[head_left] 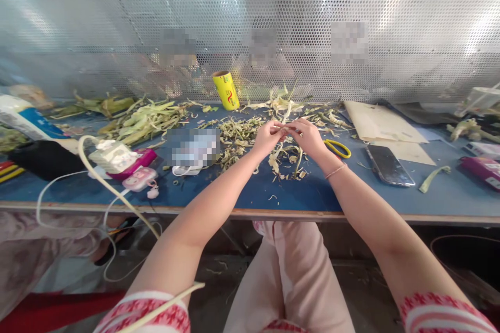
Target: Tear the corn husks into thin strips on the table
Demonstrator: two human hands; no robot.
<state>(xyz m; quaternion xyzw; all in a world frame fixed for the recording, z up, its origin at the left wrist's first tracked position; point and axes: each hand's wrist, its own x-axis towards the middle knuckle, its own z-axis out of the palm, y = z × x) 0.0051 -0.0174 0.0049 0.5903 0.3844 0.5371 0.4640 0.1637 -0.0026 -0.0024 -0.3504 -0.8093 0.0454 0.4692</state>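
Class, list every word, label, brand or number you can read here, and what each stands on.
No text is clearly readable.
Yellow tube: markings too blurred to read.
White-and-blue container: any print too blurred to read.
Nothing else shows readable text.

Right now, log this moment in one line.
left hand: fingertips at pale plant strip | right hand: fingertips beside left's, same strip | around: plant shreds, yellow tube, phone
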